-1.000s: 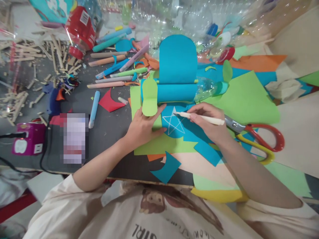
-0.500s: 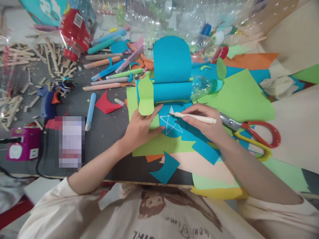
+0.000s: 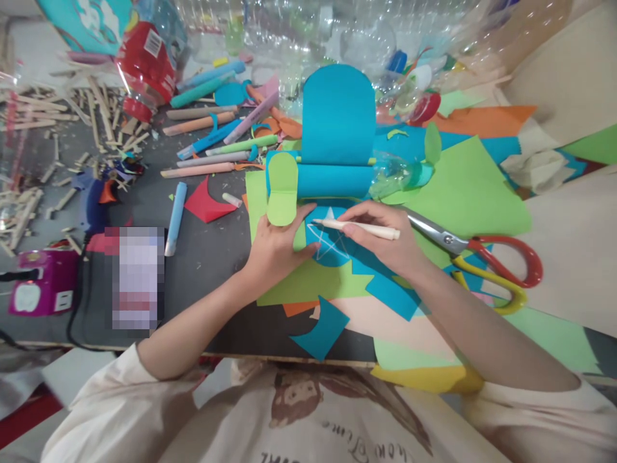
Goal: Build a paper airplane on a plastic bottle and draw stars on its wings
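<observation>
Right hand (image 3: pixel 401 252) is clamping a white pen (image 3: pixel 373 229) between thumb and fingers, tip pointing left. Tip is sitting at the left point of a white star (image 3: pixel 332 242) outlined on blue paper (image 3: pixel 332 262); too small to tell if it is touching. Left hand (image 3: pixel 274 254) is lying palm down, thumb and index finger spread apart, thumb tip and index tip resting at the blue paper's left edge, gripping nothing. Hands are staying apart from each other, star between them.

Blue paper is lying on a green sheet (image 3: pixel 308 286) on the dark counter (image 3: pixel 207 247), in front of the person. Just beyond it a bottle (image 3: pixel 391 175) is lying sideways, neck pointing right, body wrapped in a blue wrap (image 3: pixel 335 181). A big rounded blue flap (image 3: pixel 339 112) is standing behind the wrap; a green tab (image 3: pixel 283 186) is hanging at its left end, bottom overlapping the left hand's fingers, contact unclear.

Scissors (image 3: pixel 448 242) are lying right of the right hand, red and yellow handles facing right. A blue scrap (image 3: pixel 324 329) is lying near the counter's front edge. Left of the left hand: a red scrap (image 3: pixel 209 200), a light blue marker (image 3: pixel 176 215), then a blurred-out phone (image 3: pixel 139 276). More markers (image 3: pixel 212 140) are lying farther back, wooden sticks (image 3: pixel 36 109) scattering at far left.
</observation>
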### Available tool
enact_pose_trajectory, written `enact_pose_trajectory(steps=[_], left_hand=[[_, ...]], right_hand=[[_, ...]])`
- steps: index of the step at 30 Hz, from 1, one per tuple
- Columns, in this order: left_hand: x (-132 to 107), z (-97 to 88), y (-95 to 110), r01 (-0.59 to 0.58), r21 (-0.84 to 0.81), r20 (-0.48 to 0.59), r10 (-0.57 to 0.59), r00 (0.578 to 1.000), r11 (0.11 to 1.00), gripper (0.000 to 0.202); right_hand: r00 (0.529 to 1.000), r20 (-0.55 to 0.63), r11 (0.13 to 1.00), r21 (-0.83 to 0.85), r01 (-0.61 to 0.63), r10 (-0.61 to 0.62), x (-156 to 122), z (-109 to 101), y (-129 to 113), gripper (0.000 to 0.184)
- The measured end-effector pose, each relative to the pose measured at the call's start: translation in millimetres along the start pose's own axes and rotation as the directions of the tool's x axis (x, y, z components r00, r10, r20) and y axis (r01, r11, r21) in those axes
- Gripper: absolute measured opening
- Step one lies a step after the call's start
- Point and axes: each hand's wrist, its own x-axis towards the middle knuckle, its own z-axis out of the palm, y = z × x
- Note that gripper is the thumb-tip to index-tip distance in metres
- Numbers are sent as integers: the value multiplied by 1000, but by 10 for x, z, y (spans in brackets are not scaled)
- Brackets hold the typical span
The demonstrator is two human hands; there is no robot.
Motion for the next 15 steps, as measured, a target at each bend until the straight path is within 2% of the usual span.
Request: enact_pose_trajectory(steps=[6,15], left_hand=[[-13,19,0,-33,46,-9,33,999,998,55],[-24,-25,-85,-90,-19,14,91,996,996,50]], right_hand=[[999,25,999,-43,-32,33,5,3,13,19],[1000,1,1000,-10,-2,2,-17,1,27,16]])
